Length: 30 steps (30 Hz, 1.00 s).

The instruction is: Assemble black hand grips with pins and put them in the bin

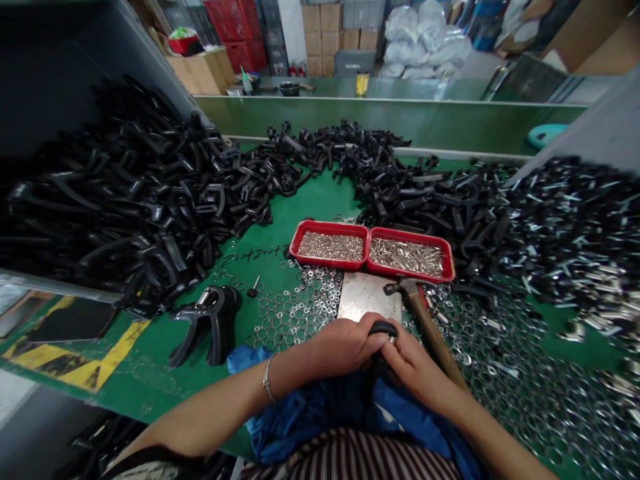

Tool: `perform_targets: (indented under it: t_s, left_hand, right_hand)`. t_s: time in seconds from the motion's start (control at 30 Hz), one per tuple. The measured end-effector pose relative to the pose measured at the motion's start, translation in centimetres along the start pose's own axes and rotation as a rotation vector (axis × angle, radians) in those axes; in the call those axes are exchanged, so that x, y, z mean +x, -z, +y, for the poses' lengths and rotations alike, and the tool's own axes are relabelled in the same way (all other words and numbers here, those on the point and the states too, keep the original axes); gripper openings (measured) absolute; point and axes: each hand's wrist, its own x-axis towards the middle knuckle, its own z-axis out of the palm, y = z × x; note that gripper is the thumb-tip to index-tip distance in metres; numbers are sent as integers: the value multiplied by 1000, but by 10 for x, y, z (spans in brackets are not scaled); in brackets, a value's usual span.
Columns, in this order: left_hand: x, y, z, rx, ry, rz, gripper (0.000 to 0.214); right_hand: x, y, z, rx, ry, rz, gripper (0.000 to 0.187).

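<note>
My left hand (345, 345) and my right hand (413, 363) meet at the table's near edge, both closed on one black plastic handle part (383, 329). A small metal ring seems pinched at the right fingertips. Just beyond the hands lies a steel plate (367, 297). A hammer (425, 313) rests with its head on the plate and its wooden handle running under my right wrist. An assembled black hand gripper with a spring (207, 320) lies to the left.
Two red trays (373, 233) of small metal parts stand behind the plate. Loose metal rings (300, 303) cover the green table. Big heaps of black handles (140, 200) fill the left and back. Metal-tipped parts (570, 227) pile at right. Blue cloth (320, 407) covers my lap.
</note>
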Motion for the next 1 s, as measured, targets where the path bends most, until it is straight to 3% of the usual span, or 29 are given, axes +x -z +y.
perform_targets:
  t_s: [0.1,0.17,0.23,0.33,0.43,0.57,0.7,0.83,1.0]
  left_hand:
    - [23,4,-13,35,104,-20,39]
    - [41,5,-24,18,267,5,44]
    - [54,6,-33,40,347,37,44]
    - [64,15,-41,120,297,121,38]
    - [84,33,-50,186,243,208,32]
    - [139,50,-69,314,123,259,23]
    - [182,40,-87,401,126,162,21]
    - [184,27,-93,412,124,194,22]
    - [175,28,-93,341,111,222,19]
  right_hand:
    - [19,8,4,-82,-89,2,35]
    - [37,29,7,-248,-75,28,35]
    - [54,58,11,-457,27,154,35]
    - [74,103,23,-701,145,331,27]
    - [94,126,39,-855,167,288,26]
    - [135,120,51,-992,107,192,22]
    - [165,107,53,-988,73,168,16]
    - [166,104,58,-951,75,175,16]
    - [163,101,60,-872,67,227,24]
